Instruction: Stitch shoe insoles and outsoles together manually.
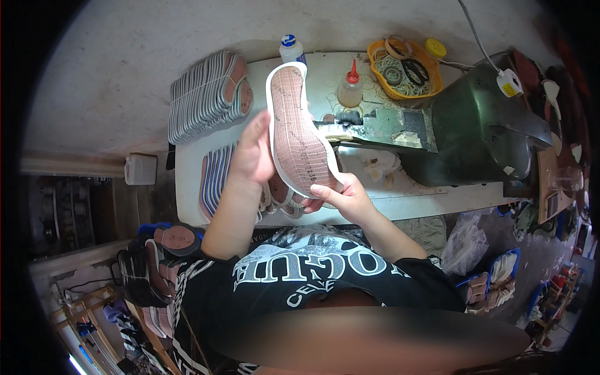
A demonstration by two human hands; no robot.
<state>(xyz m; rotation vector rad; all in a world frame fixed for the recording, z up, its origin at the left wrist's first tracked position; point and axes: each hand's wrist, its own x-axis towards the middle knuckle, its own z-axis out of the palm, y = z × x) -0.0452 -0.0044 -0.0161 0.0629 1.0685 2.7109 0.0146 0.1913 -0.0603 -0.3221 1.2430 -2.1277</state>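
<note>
A shoe insole (294,125) with a brownish-pink checked face and a white rim is held up over the table, its narrow heel end pointing away from me. My right hand (344,199) grips the wide toe end at the lower right, thumb on top and fingers underneath. At the left edge, my left hand (253,153) lies against the insole with its visible fingers stretched out; part of that hand is hidden behind the insole. Below the insole, more insoles (278,190) lie on the table, partly covered.
Tied insole stacks (206,94) stand at the back left, a striped row (215,178) nearer. A dark green machine (481,125) fills the right side. Behind are a red-tipped squeeze bottle (350,89), a white bottle (292,51) and a yellow basket (405,70) of cords. A lamp cable hangs above.
</note>
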